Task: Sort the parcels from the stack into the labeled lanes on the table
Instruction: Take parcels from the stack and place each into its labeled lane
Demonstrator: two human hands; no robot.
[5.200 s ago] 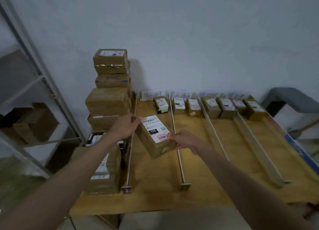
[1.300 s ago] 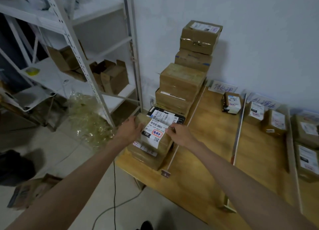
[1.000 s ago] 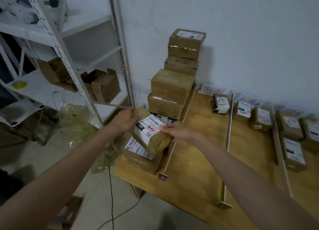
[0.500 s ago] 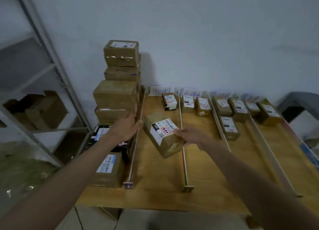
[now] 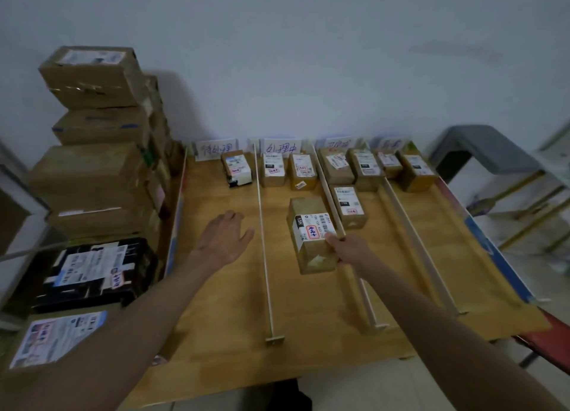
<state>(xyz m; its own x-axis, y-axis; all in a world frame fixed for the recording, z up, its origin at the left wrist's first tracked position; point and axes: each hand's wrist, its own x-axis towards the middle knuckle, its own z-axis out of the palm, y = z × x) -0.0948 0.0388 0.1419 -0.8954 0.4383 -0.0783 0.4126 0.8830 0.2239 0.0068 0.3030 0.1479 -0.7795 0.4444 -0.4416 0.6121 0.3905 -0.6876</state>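
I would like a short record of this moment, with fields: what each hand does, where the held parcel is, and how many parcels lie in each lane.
left hand: open, holds nothing, over the first lane
right hand: grips the held parcel at its near right side
held parcel place: second lane, near the divider
parcels already lying per lane, left to right: one, two, three, two
stack: left of the table

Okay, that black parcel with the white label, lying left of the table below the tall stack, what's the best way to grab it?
Probably by its two short ends, from above. The black parcel lies flat and wide, label up, with cartons stacked behind it and a parcel in front. The free left hand is nearest; the right hand holds a box.
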